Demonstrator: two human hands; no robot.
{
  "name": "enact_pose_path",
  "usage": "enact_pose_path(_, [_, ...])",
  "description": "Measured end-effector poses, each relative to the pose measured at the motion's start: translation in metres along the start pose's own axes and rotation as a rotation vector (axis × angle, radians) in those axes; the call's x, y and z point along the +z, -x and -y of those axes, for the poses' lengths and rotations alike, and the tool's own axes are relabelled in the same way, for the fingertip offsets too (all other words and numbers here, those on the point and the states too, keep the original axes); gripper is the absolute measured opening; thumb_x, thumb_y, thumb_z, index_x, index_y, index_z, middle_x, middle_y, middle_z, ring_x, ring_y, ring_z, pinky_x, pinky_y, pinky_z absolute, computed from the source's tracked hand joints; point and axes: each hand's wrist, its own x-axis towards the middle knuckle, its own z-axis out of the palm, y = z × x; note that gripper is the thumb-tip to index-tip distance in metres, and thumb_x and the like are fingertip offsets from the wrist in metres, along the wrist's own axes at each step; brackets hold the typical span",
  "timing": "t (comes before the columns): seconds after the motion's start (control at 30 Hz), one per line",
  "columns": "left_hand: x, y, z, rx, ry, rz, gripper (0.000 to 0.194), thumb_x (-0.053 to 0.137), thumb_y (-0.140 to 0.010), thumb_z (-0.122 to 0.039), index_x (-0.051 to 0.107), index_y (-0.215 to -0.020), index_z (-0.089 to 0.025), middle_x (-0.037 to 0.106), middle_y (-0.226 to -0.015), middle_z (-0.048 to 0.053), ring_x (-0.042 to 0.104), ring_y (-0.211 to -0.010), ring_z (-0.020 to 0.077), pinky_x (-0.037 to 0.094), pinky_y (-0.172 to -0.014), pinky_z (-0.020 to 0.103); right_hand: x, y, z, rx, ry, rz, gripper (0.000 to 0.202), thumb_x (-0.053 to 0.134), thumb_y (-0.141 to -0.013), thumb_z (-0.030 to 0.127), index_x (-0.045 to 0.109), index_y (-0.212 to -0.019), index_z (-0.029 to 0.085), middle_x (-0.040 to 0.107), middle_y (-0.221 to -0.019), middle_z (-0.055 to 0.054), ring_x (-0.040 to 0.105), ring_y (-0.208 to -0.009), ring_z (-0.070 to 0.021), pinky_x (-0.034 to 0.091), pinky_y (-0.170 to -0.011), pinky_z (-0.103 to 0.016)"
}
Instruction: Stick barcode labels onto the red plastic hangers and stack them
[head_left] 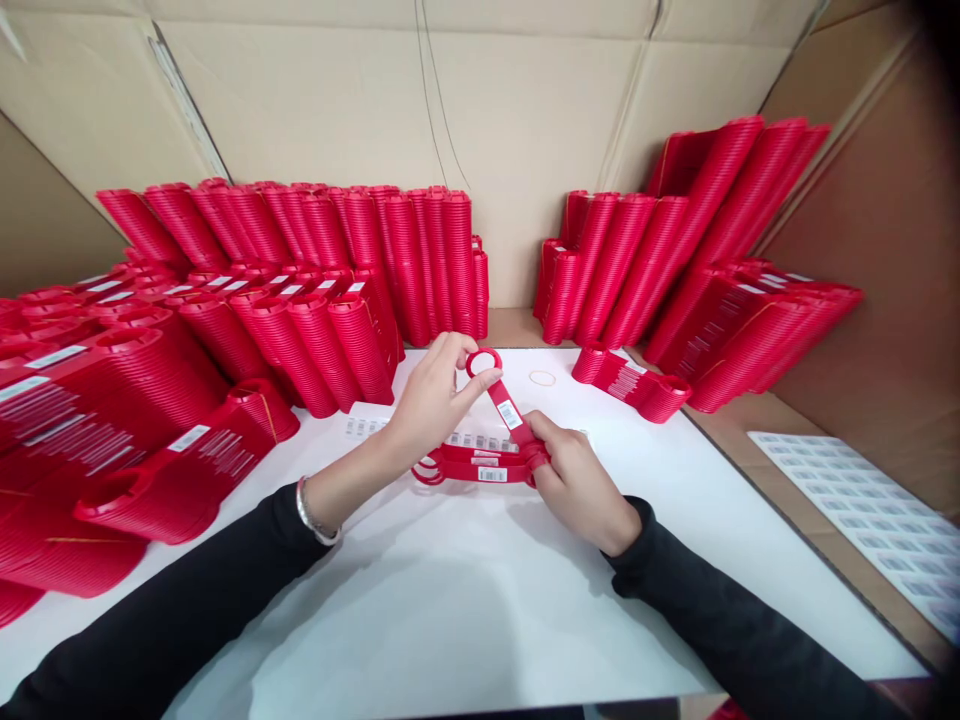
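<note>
Between my hands a red strip (508, 408) with ring-shaped ends and a white barcode label slants down to the right. My left hand (431, 400) pinches its upper ring with thumb and fingers. Around the lower right end of that strip, and the ends of several more red strips (465, 463), my right hand (576, 475) is closed. Those lower strips lie roughly level, fanned at their left ring ends, with barcode labels facing up. Behind them a sheet of barcode labels (363, 427) is partly covered.
Tall stacks of red strips (322, 230) fill the left and back; more stacks (622, 260) stand at the back right. A small bundle (628, 383) and a rubber band (542, 378) lie on the white table (390, 620). Another label sheet (862, 510) is at right.
</note>
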Motion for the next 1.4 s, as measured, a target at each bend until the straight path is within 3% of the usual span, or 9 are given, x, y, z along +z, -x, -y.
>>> enact_pose_path(0.13, [0.002, -0.004, 0.004, -0.117, 0.314, 0.006, 0.015, 0.05, -0.085, -0.032, 0.045, -0.092, -0.019, 0.046, -0.082, -0.001, 0.047, -0.068, 0.0093, 0.04, -0.062, 0.022, -0.003, -0.002, -0.004, 0.029, 0.055, 0.015, 0.02, 0.037, -0.07, 0.003, 0.037, -0.078, 0.022, 0.053, -0.069, 0.001, 0.049, -0.06, -0.0149, 0.033, -0.056, -0.023])
enact_pose_path(0.3, [0.008, -0.004, 0.01, -0.124, 0.486, -0.049, 0.015, 0.051, -0.082, -0.021, 0.043, -0.094, -0.02, 0.049, -0.095, 0.002, 0.052, -0.078, 0.0097, 0.045, -0.071, 0.024, -0.011, -0.004, -0.011, 0.069, 0.07, -0.036, 0.022, 0.035, -0.071, 0.003, 0.041, -0.082, 0.021, 0.056, -0.075, -0.001, 0.052, -0.065, -0.016, 0.036, -0.059, -0.024])
enact_pose_path(0.43, [0.011, -0.001, 0.012, -0.027, 0.365, -0.002, 0.016, 0.045, -0.08, -0.011, 0.051, -0.093, -0.019, 0.049, -0.1, 0.004, 0.054, -0.088, 0.0124, 0.046, -0.077, 0.026, -0.018, -0.006, -0.016, 0.113, 0.125, -0.107, 0.023, 0.035, -0.067, 0.002, 0.042, -0.079, 0.02, 0.056, -0.074, -0.003, 0.052, -0.067, -0.0164, 0.037, -0.062, -0.024])
enact_pose_path(0.53, [0.013, 0.003, 0.013, 0.127, 0.129, 0.157, 0.021, 0.042, -0.076, -0.005, 0.057, -0.084, -0.017, 0.052, -0.095, 0.004, 0.052, -0.093, 0.0154, 0.044, -0.081, 0.029, -0.018, -0.006, -0.018, 0.123, 0.173, -0.037, 0.024, 0.035, -0.065, 0.001, 0.041, -0.078, 0.02, 0.057, -0.075, -0.004, 0.053, -0.068, -0.0168, 0.036, -0.062, -0.024])
enact_pose_path(0.7, [0.019, 0.01, 0.009, 0.23, -0.194, 0.382, 0.019, 0.049, -0.082, -0.025, 0.059, -0.069, -0.016, 0.059, -0.076, 0.003, 0.052, -0.077, 0.0177, 0.041, -0.073, 0.032, -0.012, -0.006, -0.021, 0.213, 0.296, 0.054, 0.027, 0.035, -0.065, 0.001, 0.044, -0.082, 0.019, 0.058, -0.073, -0.005, 0.052, -0.064, -0.0171, 0.033, -0.058, -0.024])
enact_pose_path(0.87, [0.027, 0.016, 0.013, 0.148, -0.186, 0.495, 0.021, 0.044, -0.087, -0.026, 0.063, -0.089, -0.018, 0.063, -0.093, 0.005, 0.056, -0.088, 0.019, 0.044, -0.075, 0.03, -0.008, -0.005, -0.023, 0.214, 0.319, 0.096, 0.029, 0.035, -0.065, 0.001, 0.046, -0.085, 0.018, 0.061, -0.079, -0.008, 0.055, -0.069, -0.0182, 0.033, -0.06, -0.024])
enact_pose_path(1.03, [0.024, 0.015, 0.014, 0.232, -0.074, 0.618, 0.03, 0.056, -0.077, -0.016, 0.06, -0.107, -0.02, 0.056, -0.115, 0.008, 0.051, -0.106, 0.0222, 0.043, -0.089, 0.035, -0.005, -0.005, -0.024, 0.232, 0.331, 0.128, 0.029, 0.035, -0.064, 0.001, 0.047, -0.085, 0.017, 0.062, -0.078, -0.009, 0.056, -0.07, -0.0184, 0.034, -0.061, -0.024])
enact_pose_path(1.2, [0.019, 0.013, 0.013, 0.138, -0.046, 0.649, 0.027, 0.056, -0.078, -0.021, 0.061, -0.105, -0.02, 0.058, -0.108, 0.008, 0.055, -0.099, 0.0206, 0.044, -0.084, 0.032, -0.007, -0.005, -0.023, 0.234, 0.292, 0.123, 0.028, 0.035, -0.064, 0.0, 0.046, -0.084, 0.018, 0.062, -0.078, -0.008, 0.056, -0.07, -0.0181, 0.034, -0.061, -0.024])
enact_pose_path(1.4, [0.023, 0.014, 0.012, 0.025, -0.042, 0.585, 0.015, 0.051, -0.079, -0.024, 0.066, -0.079, -0.019, 0.062, -0.084, 0.004, 0.057, -0.072, 0.0149, 0.043, -0.067, 0.026, -0.006, -0.005, -0.023, 0.232, 0.278, 0.122, 0.029, 0.035, -0.064, 0.0, 0.045, -0.084, 0.018, 0.061, -0.077, -0.007, 0.054, -0.069, -0.0173, 0.033, -0.059, -0.023])
